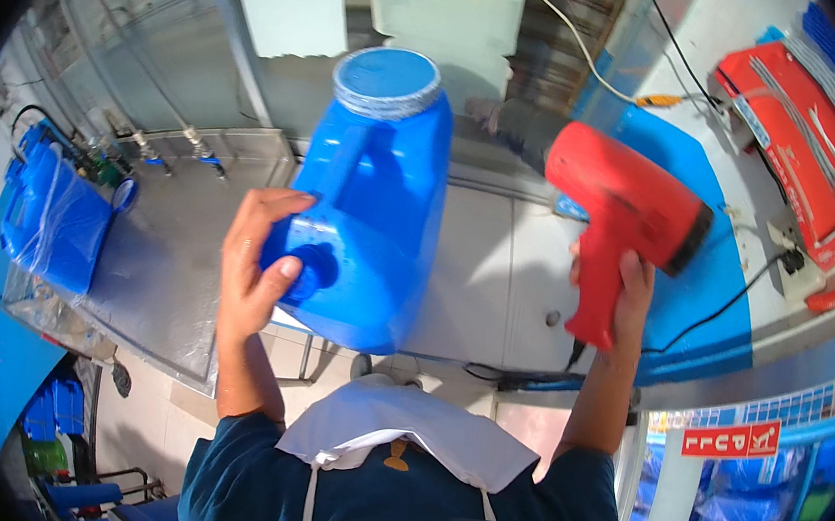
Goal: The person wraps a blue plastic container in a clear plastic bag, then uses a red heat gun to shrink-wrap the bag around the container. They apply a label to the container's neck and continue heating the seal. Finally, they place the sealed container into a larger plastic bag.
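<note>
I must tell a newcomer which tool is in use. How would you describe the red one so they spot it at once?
Start at the white bench. Above its blue strip, the right hand grips a heat gun. It alone is pistol-shaped, with a dark round nozzle.

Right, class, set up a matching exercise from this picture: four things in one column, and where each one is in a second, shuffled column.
Things:
1. blue jug
2. red heat gun
3. red case
4. wrapped blue jugs

Places:
a. far right, on the bench
b. in the right hand
c. far left, on the metal table
d. in the left hand

Pairs: 1-d, 2-b, 3-a, 4-c
</note>
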Tool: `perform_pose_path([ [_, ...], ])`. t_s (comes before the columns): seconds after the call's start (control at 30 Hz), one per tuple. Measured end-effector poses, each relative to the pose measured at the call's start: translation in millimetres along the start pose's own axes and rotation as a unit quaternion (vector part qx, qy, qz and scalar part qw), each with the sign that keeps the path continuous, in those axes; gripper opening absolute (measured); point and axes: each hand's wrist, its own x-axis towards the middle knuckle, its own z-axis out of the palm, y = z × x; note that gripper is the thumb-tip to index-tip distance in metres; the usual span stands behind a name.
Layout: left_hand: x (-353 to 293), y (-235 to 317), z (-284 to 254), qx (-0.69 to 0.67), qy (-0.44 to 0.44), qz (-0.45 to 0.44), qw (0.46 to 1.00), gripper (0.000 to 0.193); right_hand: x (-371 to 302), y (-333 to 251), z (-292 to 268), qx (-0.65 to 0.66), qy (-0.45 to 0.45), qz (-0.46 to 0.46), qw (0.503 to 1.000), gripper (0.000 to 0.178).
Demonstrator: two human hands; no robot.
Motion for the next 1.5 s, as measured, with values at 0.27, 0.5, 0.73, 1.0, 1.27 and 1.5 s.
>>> perform_pose_path([
  [0.27, -3, -5, 9, 0.048, 0.044, 0.016, 0.998, 0.057, 21, 107, -140, -0.587, 0.029, 0.043, 0.808, 0.055],
  [0.5, -4, -1, 10, 0.064, 0.061, 0.014, 0.996, 0.057, -1, 208, -203, -0.716, 0.057, 0.077, 0.691, 0.076],
  [0.73, -4, -1, 10, 0.054, 0.068, 0.013, 0.996, 0.055, 8, 232, -225, -0.732, 0.023, 0.08, 0.676, 0.08],
  [1.0, -6, -2, 8, 0.055, 0.074, 0.023, 0.995, 0.05, 79, 152, -126, -0.742, -0.02, 0.012, 0.67, 0.051],
  [1.27, -6, -3, 7, 0.049, 0.083, 0.037, 0.995, 0.046, 181, 31, 114, -0.507, -0.17, -0.399, 0.745, 0.044],
  [1.5, -8, -10, 2, 0.041, 0.071, 0.049, 0.995, 0.045, 235, 59, 220, -0.576, -0.349, -0.316, 0.668, 0.056],
])
